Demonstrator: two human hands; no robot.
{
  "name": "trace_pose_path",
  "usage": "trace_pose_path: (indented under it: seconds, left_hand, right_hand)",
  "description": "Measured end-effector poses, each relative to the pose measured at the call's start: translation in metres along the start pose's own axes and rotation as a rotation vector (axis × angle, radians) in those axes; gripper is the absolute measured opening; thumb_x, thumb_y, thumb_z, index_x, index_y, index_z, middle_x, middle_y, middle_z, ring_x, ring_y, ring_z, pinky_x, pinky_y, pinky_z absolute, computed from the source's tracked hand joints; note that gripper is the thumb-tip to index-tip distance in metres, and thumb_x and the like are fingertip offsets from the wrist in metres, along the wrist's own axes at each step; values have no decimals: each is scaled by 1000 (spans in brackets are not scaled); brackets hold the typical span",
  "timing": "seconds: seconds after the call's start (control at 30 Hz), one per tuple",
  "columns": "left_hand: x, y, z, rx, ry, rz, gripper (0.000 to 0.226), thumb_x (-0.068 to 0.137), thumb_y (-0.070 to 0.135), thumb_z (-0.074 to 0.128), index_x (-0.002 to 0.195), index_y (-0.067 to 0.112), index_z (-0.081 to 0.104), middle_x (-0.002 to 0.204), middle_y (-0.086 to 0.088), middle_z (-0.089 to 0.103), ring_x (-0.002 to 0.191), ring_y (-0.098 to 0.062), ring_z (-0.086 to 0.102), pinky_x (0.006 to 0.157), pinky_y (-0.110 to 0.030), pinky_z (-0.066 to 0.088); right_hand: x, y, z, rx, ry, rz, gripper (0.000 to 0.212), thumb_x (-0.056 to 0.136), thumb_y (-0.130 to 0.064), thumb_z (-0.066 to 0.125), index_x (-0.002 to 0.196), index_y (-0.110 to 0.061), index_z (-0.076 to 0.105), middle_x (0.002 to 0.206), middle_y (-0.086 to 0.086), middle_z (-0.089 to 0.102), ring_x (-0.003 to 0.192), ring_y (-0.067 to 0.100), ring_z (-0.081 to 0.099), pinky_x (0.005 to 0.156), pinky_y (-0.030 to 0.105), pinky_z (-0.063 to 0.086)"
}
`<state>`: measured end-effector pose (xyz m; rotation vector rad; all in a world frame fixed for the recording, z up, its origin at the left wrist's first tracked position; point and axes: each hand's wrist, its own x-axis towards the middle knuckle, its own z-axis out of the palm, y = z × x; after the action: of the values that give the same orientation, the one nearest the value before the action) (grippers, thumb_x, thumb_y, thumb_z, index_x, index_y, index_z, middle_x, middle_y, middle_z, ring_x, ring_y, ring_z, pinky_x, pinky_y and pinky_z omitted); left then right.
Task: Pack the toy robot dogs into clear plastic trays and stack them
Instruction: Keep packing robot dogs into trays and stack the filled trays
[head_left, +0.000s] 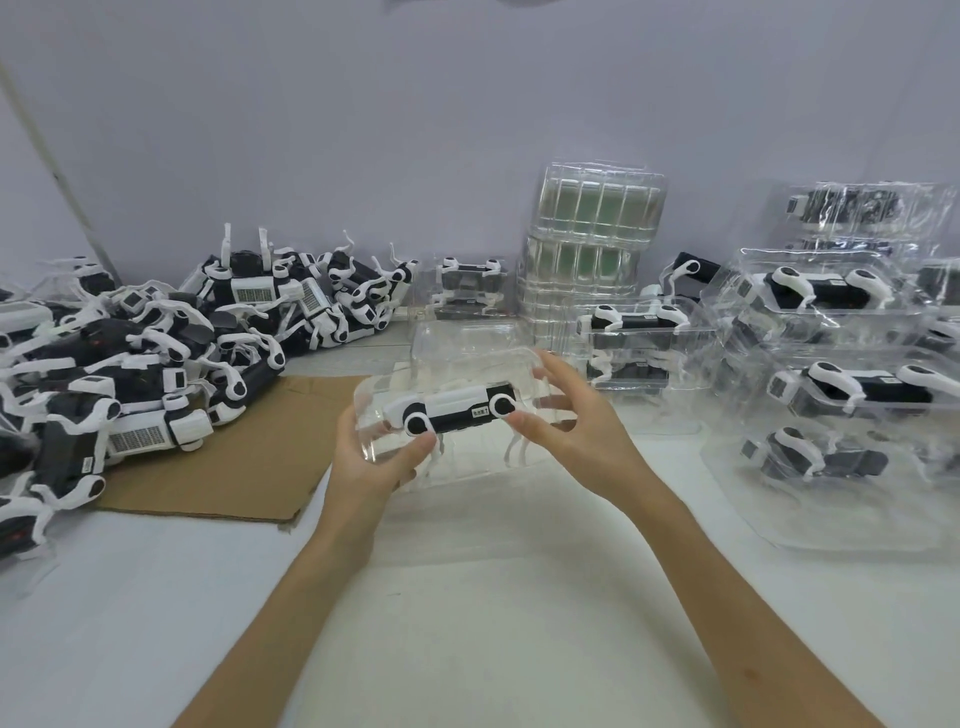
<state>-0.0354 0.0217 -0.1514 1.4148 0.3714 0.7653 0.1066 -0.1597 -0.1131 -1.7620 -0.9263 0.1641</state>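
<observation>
A clear plastic tray (457, 364) sits in the middle of the white table, with one black-and-white toy robot dog (454, 411) lying on its side inside. My left hand (371, 457) grips the tray's left end, thumb on the front near the dog's shoulder joint. My right hand (576, 421) holds the tray's right end, fingers curved over its top and thumb at the front. A heap of loose toy dogs (156, 332) lies at the left. Packed trays (841, 332) are stacked at the right.
A tall stack of empty clear trays (592, 244) stands against the back wall. A brown cardboard sheet (234, 457) lies under the loose dogs' near edge. More packed trays (644, 343) sit just right of my right hand. The wall closes off the back.
</observation>
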Motion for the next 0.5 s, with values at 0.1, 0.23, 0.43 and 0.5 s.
trace_pose_path:
  seconds: [0.1,0.23,0.43,0.5]
  left_hand:
    - [2,-3,0,61,118,99,83,67,27,89,137,34,44,123,-1,57,86,-1,70,68,-25,56]
    - [-2,-8,3,171,269,200,94,74,32,87,146,36,27,114,15,51,84,8,64,70,-17,47]
    - [-5,-6,4,209,242,271,90,77,27,85,145,39,28,124,9,52,101,-13,64,80,-28,54]
    - [-10,-5,9,236,148,307,91,71,34,83,143,45,30,117,23,52,99,-8,63,72,-23,55]
  right_hand:
    - [-4,0,10,-197,106,-18,69,88,-37,73,148,-35,37,150,-12,43,128,5,47,108,31,37]
    - [-14,-17,27,-297,301,-307,49,78,-2,56,121,-23,64,120,-11,66,110,10,57,104,46,40]
    - [-24,-16,61,-805,-292,-230,66,88,-12,52,146,-42,42,154,7,39,146,19,24,118,42,-8]
    - [-26,-11,65,-850,-288,-230,69,88,-14,52,149,-42,36,149,12,40,145,24,24,116,43,-9]
